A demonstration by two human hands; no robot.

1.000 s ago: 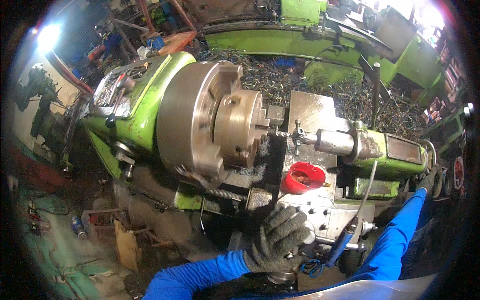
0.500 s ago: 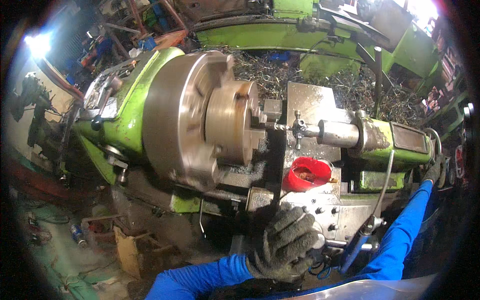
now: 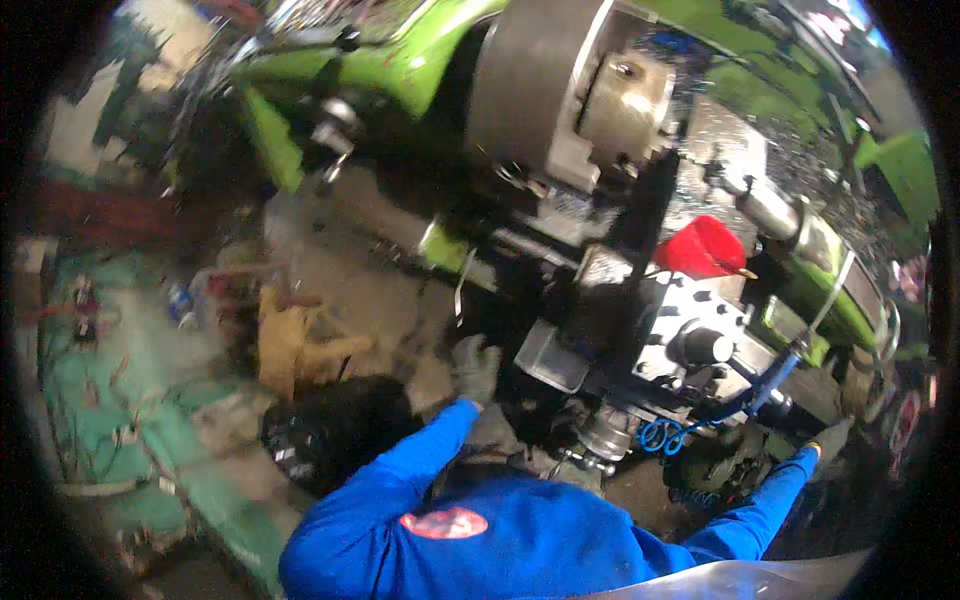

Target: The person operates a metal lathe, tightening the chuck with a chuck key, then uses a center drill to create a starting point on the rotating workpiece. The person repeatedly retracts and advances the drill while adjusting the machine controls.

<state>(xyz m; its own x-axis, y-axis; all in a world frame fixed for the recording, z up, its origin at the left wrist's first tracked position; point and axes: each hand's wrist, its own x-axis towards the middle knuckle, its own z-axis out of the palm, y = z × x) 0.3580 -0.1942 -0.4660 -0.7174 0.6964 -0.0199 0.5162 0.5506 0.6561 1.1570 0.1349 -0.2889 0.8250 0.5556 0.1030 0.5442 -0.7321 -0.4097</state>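
My left hand (image 3: 474, 372), in a grey work glove, is over the floor in front of the green lathe, left of a grey metal box (image 3: 552, 357). Its fingers look stretched out and apart, slightly blurred, with nothing in them. Far to the right, my gloved right hand (image 3: 832, 442) is low beside the tailstock (image 3: 835, 265); dark blur hides its fingers. The big chuck (image 3: 535, 90) grips a thick round metal workpiece (image 3: 628, 105). A red plastic container (image 3: 705, 248) sits on the carriage behind the tool post (image 3: 706, 345).
A blue hose with a coil (image 3: 662, 434) hangs by the tool post. Metal shavings (image 3: 815, 130) lie behind the lathe. At lower left are a yellowish stand (image 3: 290, 345), a dark drum (image 3: 345, 430) and green sheeting (image 3: 150, 430) on the floor.
My left hand has left the tool post area and moved left. My right hand has come down from the tailstock's end. The view has swung down and left; the chuck looks less blurred.
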